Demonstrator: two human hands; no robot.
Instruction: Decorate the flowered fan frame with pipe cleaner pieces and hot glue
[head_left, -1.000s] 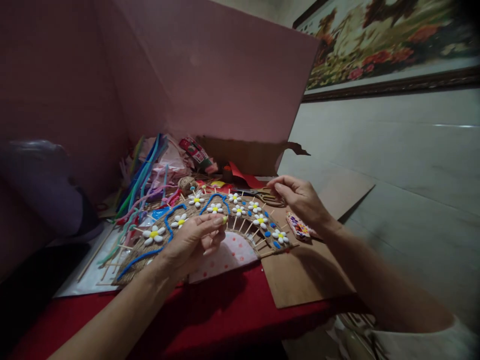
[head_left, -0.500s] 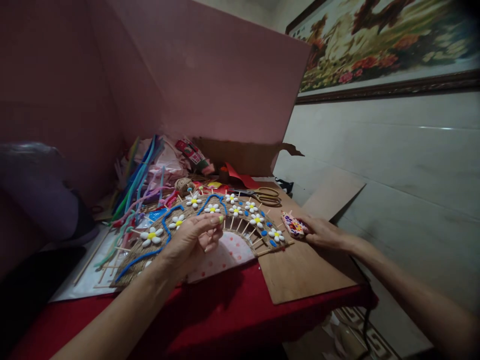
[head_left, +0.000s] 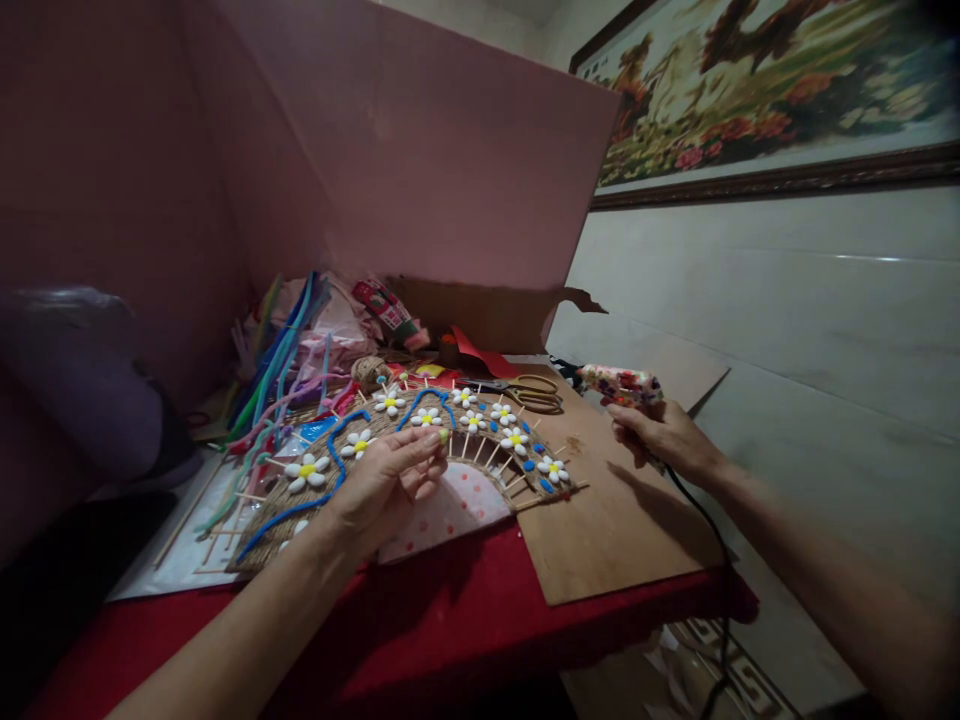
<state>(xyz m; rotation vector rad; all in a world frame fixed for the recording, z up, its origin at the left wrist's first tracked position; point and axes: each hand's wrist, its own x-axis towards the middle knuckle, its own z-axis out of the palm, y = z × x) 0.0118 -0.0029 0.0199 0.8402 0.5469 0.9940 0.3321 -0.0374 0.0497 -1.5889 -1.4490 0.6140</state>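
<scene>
Left hand [head_left: 390, 480] on arched jute weave [head_left: 420, 440]; right hand [head_left: 660, 435] grips floral glue gun [head_left: 619, 383].

L hand [head_left: 382, 485] & R hand [head_left: 660, 440]: both bare, w/ bare forearms all the way to the frame edge, so nothing worn shows on either arm. Nails look short. L thumb tip has a yellow-green spot; can't tell if it's polish. Light is dim, esp. on R forearm [head_left: 817, 580], so finer detail is unreadable.
</scene>
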